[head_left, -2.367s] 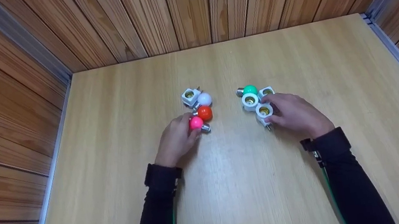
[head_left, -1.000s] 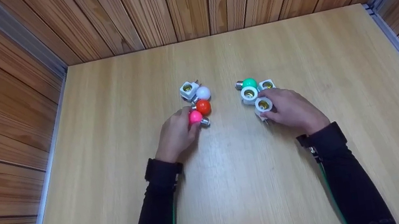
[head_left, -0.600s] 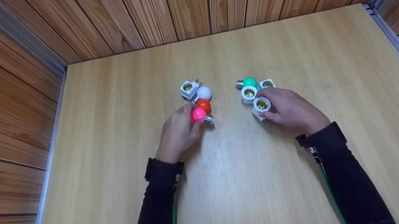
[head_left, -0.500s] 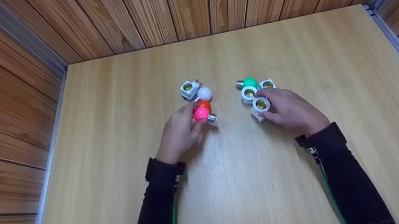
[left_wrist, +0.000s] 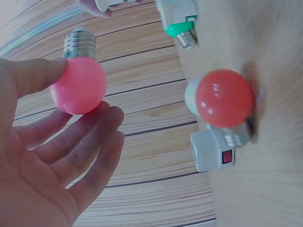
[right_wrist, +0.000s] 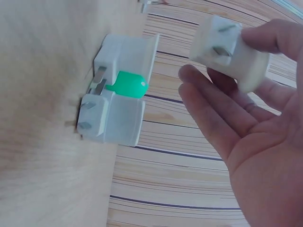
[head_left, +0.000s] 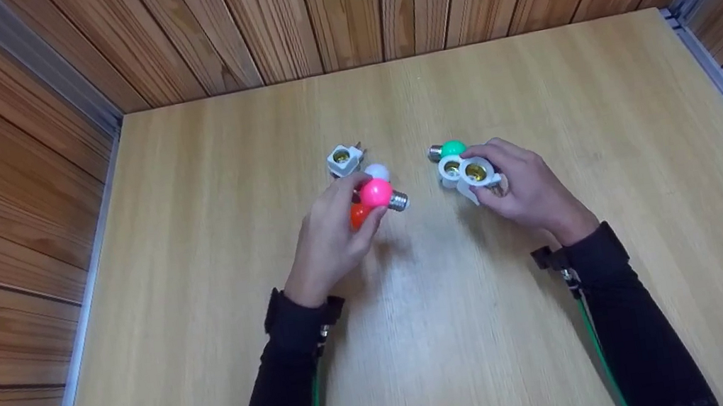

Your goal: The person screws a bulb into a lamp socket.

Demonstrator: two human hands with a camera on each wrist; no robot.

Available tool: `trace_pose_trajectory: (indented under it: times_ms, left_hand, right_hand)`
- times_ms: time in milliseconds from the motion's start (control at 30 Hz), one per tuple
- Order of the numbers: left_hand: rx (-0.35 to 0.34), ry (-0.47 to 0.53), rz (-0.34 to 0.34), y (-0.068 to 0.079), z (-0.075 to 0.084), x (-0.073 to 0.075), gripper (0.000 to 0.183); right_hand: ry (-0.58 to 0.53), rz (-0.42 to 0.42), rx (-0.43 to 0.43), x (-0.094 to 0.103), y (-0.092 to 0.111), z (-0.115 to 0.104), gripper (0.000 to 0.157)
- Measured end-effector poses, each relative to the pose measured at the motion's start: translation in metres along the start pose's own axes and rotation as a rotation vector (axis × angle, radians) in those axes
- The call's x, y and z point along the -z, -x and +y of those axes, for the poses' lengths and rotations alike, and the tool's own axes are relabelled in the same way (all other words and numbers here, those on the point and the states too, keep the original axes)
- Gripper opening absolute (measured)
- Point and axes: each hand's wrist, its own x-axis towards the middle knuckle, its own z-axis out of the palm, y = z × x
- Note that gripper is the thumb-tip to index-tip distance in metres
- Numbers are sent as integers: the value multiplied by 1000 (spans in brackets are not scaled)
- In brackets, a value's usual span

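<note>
Pink bulb in the left hand, socket in the right

The left hand pinches the pink bulb by its globe between thumb and fingertips, the remaining fingers loosely spread. The bulb is clear of the table, its metal screw base pointing toward the right hand. That hand pinches a round white socket between thumb and fingers, other fingers reaching out part-bent. This socket is also lifted, its mouth facing the head camera; the right wrist view shows its two prongs. Bulb and socket are apart.

Below the left hand, the red bulb lies on the table, with the white bulb just behind it and a square socket close by. Near the right hand are the green bulb, a second round socket and another square socket, which the hand hides from the head camera. A wood-panelled wall stands at the table's far edge. Both sleeves are dark.
</note>
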Motion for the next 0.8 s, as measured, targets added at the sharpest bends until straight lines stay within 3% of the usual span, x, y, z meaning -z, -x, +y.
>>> trace_pose_trajectory:
  times_ms: [233, 800]
  left_hand:
    - [-11, -1, 39, -1, -3, 0, 53]
    - [-24, 10, 63, -1, -5, -2, 50]
  right_hand:
    - [-86, 60, 26, 1, 0, -2, 48]
    - [-70, 81, 86, 0, -1, 0, 55]
